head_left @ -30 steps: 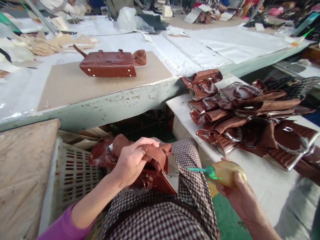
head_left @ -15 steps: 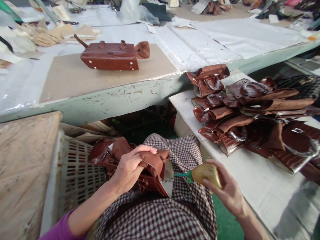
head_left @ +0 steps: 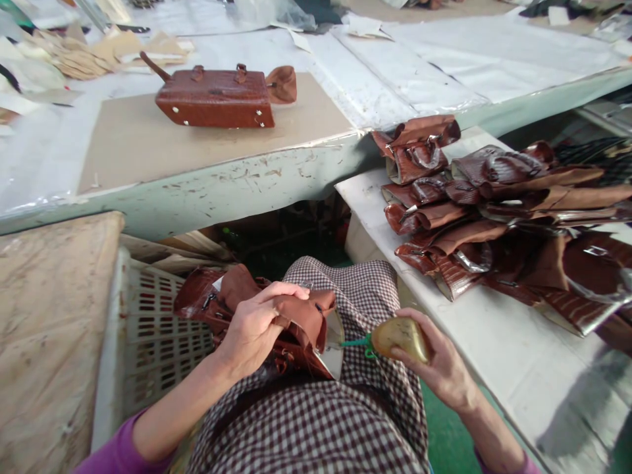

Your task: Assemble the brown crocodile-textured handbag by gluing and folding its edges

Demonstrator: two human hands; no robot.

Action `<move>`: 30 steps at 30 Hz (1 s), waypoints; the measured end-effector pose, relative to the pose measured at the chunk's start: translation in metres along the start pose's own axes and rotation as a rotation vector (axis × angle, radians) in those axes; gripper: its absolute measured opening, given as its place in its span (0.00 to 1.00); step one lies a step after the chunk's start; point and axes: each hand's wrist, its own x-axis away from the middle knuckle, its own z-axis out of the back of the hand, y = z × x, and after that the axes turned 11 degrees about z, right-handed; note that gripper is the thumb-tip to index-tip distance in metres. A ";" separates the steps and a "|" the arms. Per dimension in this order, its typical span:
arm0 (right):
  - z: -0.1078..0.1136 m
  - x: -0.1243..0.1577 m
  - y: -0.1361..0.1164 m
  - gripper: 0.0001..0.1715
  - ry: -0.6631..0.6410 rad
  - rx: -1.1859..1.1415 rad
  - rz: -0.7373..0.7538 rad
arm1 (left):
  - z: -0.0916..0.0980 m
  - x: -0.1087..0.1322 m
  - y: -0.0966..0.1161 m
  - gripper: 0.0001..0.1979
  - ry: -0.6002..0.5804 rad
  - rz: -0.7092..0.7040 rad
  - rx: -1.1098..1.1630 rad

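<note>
Across my lap lies a brown leather handbag (head_left: pixel 301 322), its pale inside edge turned to the right. My left hand (head_left: pixel 254 329) is closed on the brown flap along the bag's top, thumb side toward the middle. In my right hand (head_left: pixel 442 362) is a yellowish squeeze bottle (head_left: pixel 401 338), held sideways with fingers and thumb around its base. The bottle's thin green nozzle (head_left: pixel 354 342) points left and its tip is at the bag's pale open edge. Whether anything comes out of the tip I cannot tell.
A brown handbag (head_left: pixel 212 99) lies on a cardboard sheet (head_left: pixel 123 158) on the white worktable. Several brown bags (head_left: pixel 469 230) are piled on a board (head_left: pixel 498 329) at right. A white plastic basket (head_left: pixel 153 329) stands at left beside a paper-covered surface (head_left: pixel 54 316).
My right hand has brought the bottle slightly left and up, its nozzle tip now at the bag's edge. The left hand keeps its hold. The view has shifted a little.
</note>
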 end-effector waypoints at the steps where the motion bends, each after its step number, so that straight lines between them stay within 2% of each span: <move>1: 0.000 0.001 0.000 0.29 -0.014 -0.017 -0.016 | 0.000 0.002 -0.001 0.09 -0.003 0.005 0.005; 6: -0.001 0.008 0.004 0.31 -0.067 -0.112 -0.095 | 0.001 0.007 -0.005 0.10 -0.037 0.031 -0.025; 11: -0.004 0.010 0.008 0.33 0.010 -0.129 -0.113 | 0.001 0.010 -0.003 0.12 -0.024 0.005 -0.022; 16: -0.003 0.013 0.008 0.32 -0.060 -0.200 -0.149 | 0.002 0.018 0.000 0.11 -0.053 0.101 0.070; 22: -0.002 0.016 0.006 0.32 -0.068 -0.237 -0.184 | 0.003 0.037 0.010 0.11 0.020 0.121 0.076; 26: -0.003 0.018 0.006 0.32 -0.083 -0.248 -0.187 | 0.005 0.048 0.014 0.10 0.018 0.184 0.130; 30: -0.006 0.019 0.008 0.31 -0.044 -0.205 -0.162 | 0.005 0.055 0.021 0.12 0.047 0.175 0.136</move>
